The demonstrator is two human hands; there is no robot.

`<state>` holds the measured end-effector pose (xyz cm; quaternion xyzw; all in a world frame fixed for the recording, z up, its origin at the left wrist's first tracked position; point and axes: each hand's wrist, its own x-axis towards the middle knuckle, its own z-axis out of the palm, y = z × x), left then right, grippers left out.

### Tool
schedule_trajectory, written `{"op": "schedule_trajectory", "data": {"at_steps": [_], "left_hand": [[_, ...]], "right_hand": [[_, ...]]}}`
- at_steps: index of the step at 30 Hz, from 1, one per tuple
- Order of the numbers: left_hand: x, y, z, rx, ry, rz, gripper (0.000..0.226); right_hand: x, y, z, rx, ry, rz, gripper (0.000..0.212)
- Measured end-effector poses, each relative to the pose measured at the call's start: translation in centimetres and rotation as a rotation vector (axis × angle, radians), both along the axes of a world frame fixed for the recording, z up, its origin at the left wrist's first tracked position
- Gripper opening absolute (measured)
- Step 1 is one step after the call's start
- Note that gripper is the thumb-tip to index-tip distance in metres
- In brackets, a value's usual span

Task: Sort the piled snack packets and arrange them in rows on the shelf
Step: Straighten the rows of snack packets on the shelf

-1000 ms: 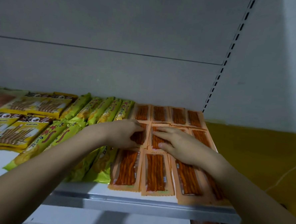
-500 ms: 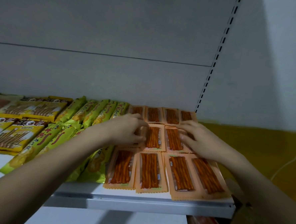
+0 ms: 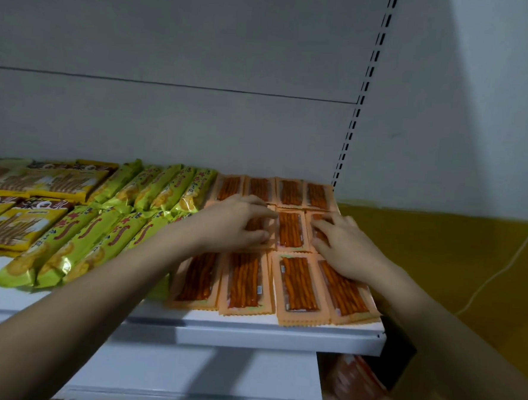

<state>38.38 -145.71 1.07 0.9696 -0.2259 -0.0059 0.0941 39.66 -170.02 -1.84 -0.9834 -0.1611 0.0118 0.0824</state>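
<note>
Both hands have slid a little since half a second ago: the left hand sits slightly nearer the middle packet, and the right hand has drawn in from the right edge toward it. Left fingers are curled, thumb below, pinching the orange packet at the left of the middle row, which is mostly hidden under the hand. Right fingers lie fairly straight and flat, pressing on the packet at the right of that row. Between the 2 hands lies the middle orange packet, fully in sight and touched on both sides.

Around them the orange stick packets form 3 rows on the right part of the white shelf: the far row has 4, the near row has 4 side by side with the rightmost 2 overlapping, and the middle row shows 3 places, though how many lie under the hands I cannot tell.

Left of these lie green-yellow packets: 5 in the far row and about 4 in the near row, tilted and overlapping. Farther left sit yellow stick-snack packets, at least 4, cut off by the frame edge.

A slotted upright rises behind the shelf's right end. Below right, an orange packet shows under the shelf.
</note>
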Motion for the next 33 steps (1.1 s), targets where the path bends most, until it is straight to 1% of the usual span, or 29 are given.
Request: {"op": "schedule_trajectory", "data": {"at_steps": [2, 4, 6, 7, 9, 10, 13, 18, 21, 23, 25, 27, 31, 33], "left_hand": [[-1.2, -0.1, 0.3, -0.075, -0.008, -0.006, 0.048], [-3.0, 0.2, 0.5, -0.11, -0.019, -0.012, 0.045], [-5.2, 0.5, 0.1, -0.094, -0.024, 0.001, 0.049], [-6.3, 0.6, -0.4, -0.071, -0.02, 0.011, 0.057], [-8.3, 0.5, -1.7, -0.032, -0.01, 0.032, 0.068], [-9.0, 0.5, -2.4, -0.018, -0.011, 0.031, 0.067], [-9.7, 0.3, -3.3, -0.023, -0.029, 0.028, 0.062], [-9.8, 1.1, -2.5, -0.051, -0.012, 0.021, 0.07], [-10.7, 2.1, -2.3, -0.035, 0.037, 0.02, 0.079], [-11.0, 2.4, -2.4, 0.0, 0.056, 0.012, 0.08], [-10.9, 2.5, -2.8, 0.028, 0.032, -0.001, 0.07], [-10.9, 2.2, -2.9, 0.028, -0.007, -0.003, 0.062], [-11.5, -0.5, -2.5, 0.006, -0.068, -0.044, 0.069], [-11.6, -2.6, -2.5, -0.003, -0.08, -0.082, 0.07]], "right_hand": [[-0.5, 0.5, -0.1, 0.015, -0.094, -0.008, 0.047], [-1.4, 0.9, 0.6, 0.093, -0.175, 0.089, 0.048], [-3.0, 1.1, 1.4, 0.177, -0.086, 0.265, 0.049], [-4.0, 1.1, 1.5, 0.183, -0.02, 0.338, 0.049], [-5.5, 1.3, 1.2, 0.127, 0.04, 0.414, 0.048], [-5.9, 1.4, 0.9, 0.107, 0.034, 0.415, 0.046], [-6.2, 1.7, 0.6, 0.143, 0.012, 0.36, 0.047], [-6.5, 0.4, 1.3, 0.238, 0.005, 0.298, 0.051], [-7.2, -0.6, 1.1, 0.219, 0.044, 0.191, 0.058], [-8.0, -0.3, 0.3, 0.181, 0.08, 0.15, 0.063], [-8.6, 0.3, -0.7, 0.157, 0.061, 0.137, 0.065], [-9.0, 0.7, -0.9, 0.19, 0.047, 0.09, 0.063], [-9.9, -0.1, -0.4, 0.273, 0.016, 0.022, 0.059], [-10.3, -1.0, 0.0, 0.324, 0.067, -0.012, 0.057]]}}
